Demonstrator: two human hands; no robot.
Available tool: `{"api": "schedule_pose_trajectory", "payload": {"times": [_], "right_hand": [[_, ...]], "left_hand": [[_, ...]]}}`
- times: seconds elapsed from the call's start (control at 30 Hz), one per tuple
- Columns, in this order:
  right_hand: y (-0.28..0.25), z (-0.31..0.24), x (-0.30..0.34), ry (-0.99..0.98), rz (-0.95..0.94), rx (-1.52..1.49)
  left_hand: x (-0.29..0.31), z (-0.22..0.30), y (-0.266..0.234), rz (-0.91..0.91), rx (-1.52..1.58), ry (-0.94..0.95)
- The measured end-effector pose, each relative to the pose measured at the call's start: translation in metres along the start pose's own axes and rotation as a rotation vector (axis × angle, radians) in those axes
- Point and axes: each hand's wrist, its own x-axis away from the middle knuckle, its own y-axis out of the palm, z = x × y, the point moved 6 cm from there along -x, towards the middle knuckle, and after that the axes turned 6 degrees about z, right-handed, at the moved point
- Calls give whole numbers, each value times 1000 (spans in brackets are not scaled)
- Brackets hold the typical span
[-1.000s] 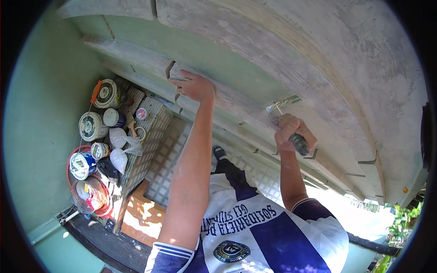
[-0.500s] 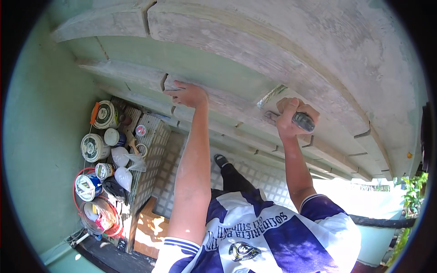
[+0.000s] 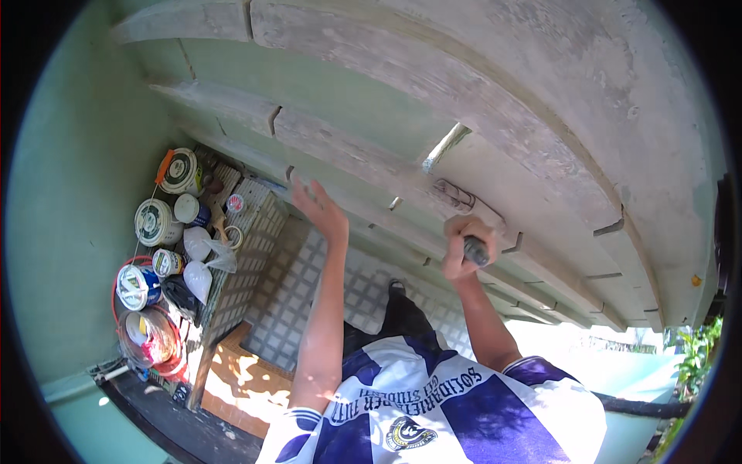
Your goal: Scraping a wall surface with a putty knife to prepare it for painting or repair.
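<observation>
Here, we see the right hand wrapped round the dark handle of a trowel, its fingers curled in. The trowel's metal end is at the middle beam, just below a bright slot; we cannot tell how firmly it presses. The left hand is empty, its fingers apart, near the lower beam, and we cannot tell whether it touches that. Above both hands we see an arched beam curving down to the right. Over on the left stands a bench. At its far wall-side corner we find a bucket with an orange grip, and along the wall-side edge a white bucket and a blue bucket. Toward the opposite edge lie a brush, a pale ring and white bags; a clear tub sits by the near end.
</observation>
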Motion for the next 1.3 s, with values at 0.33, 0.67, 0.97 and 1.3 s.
{"api": "schedule_pose_trajectory", "payload": {"times": [0.33,0.67,0.97,1.3], "right_hand": [[-8,14,42,274,-521,-349],[30,37,-56,348,-556,-506],[100,43,-105,6,-507,-373],[84,45,-104,231,-374,-441]], "left_hand": [[181,-35,-20,32,127,-516],[224,-37,-36,331,174,-433],[256,-56,-19,415,291,-515],[223,-26,33,245,352,-359]]}}
